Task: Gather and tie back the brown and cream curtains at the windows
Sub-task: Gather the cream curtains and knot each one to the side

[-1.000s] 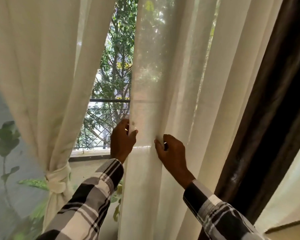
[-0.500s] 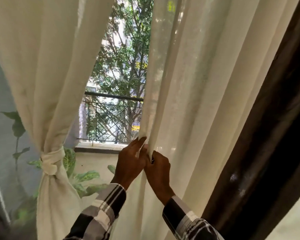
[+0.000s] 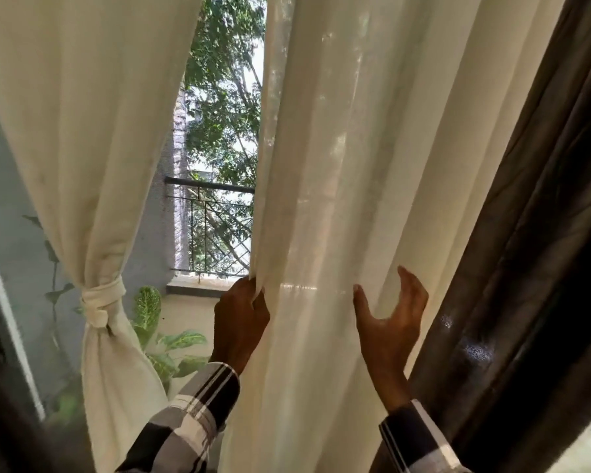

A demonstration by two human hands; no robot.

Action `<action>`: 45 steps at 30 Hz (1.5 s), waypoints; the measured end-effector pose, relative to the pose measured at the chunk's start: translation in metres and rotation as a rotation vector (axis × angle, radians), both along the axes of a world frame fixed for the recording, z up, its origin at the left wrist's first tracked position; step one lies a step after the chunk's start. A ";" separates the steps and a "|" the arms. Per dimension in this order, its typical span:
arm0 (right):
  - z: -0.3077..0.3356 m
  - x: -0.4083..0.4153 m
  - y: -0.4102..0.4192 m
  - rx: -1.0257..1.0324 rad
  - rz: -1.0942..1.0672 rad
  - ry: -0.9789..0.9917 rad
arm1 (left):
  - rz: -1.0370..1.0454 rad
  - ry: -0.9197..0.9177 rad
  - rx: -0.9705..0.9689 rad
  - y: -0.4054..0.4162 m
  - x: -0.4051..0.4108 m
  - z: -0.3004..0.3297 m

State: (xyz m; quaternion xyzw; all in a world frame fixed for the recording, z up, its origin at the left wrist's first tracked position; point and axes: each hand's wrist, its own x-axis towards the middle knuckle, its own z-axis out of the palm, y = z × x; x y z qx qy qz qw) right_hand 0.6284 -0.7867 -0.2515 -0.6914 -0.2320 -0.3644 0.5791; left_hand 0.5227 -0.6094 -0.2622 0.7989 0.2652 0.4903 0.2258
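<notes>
**Cream curtain, centre frame, hanging loose**

Cream curtain (image 3: 338, 199) fills centre. Left hand (image 3: 241, 322) pinches its left edge. Right hand (image 3: 389, 322) spread, cupped against folds, gripping nothing. Brown curtain (image 3: 533, 250) just right. Tied curtain (image 3: 82, 131) at left, knot (image 3: 99, 303) lower left.

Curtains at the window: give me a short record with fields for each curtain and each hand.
left cream curtain: gathered, tied with a cream tie
right cream curtain: hanging loose, not tied
brown curtain: hanging at far right, untied
left hand: gripping the right cream curtain's left edge
right hand: open, fingers spread against the same curtain
</notes>
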 end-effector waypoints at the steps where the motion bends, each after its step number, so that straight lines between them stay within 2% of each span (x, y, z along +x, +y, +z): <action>1: -0.001 0.002 0.004 -0.008 0.066 0.076 | -0.001 0.001 0.015 -0.001 0.001 -0.001; 4: -0.008 0.004 0.020 -0.077 0.182 0.261 | -0.007 0.018 0.054 -0.007 0.005 -0.005; 5: -0.009 0.004 0.026 -0.093 0.200 0.264 | -0.018 0.016 0.069 -0.010 0.005 -0.006; 9: -0.010 -0.013 0.041 -0.137 0.280 0.022 | -0.052 -0.033 0.105 -0.014 0.002 -0.013; 11: -0.014 -0.017 0.042 -0.116 0.310 -0.020 | -0.087 -0.069 0.102 -0.012 -0.003 -0.015; 15: -0.037 -0.008 0.044 -0.055 0.268 0.024 | -0.086 -0.074 0.210 -0.012 -0.009 -0.016; 19: -0.049 -0.013 0.044 -0.115 0.241 0.032 | -0.068 0.011 0.298 -0.012 -0.001 -0.023; 23: -0.056 -0.019 0.049 -0.168 0.217 0.033 | -0.093 -0.003 0.310 -0.021 0.010 -0.027; 30: -0.074 -0.024 0.049 -0.279 0.293 0.119 | -0.265 0.040 -0.002 -0.065 0.020 -0.009; 33: -0.076 -0.024 0.041 -0.357 0.385 0.114 | -0.255 0.030 0.007 -0.073 0.025 -0.005; 35: -0.071 -0.020 0.029 -0.423 0.410 -0.012 | -0.231 0.018 0.007 -0.071 0.028 -0.006; 36: -0.068 -0.017 0.021 -0.446 0.362 -0.112 | -0.225 0.021 0.004 -0.069 0.030 -0.007; 38: -0.057 -0.009 0.002 -0.448 0.110 -0.317 | -0.201 0.030 -0.003 -0.065 0.031 -0.009; 40: -0.038 0.000 -0.020 -0.373 -0.138 -0.382 | -0.170 0.014 0.020 -0.062 0.032 -0.009; 42: -0.022 0.010 -0.037 -0.273 -0.253 -0.279 | -0.157 -0.019 0.048 -0.061 0.033 -0.010; 45: -0.010 0.020 -0.044 -0.171 -0.194 -0.017 | -0.156 -0.053 0.065 -0.061 0.033 -0.012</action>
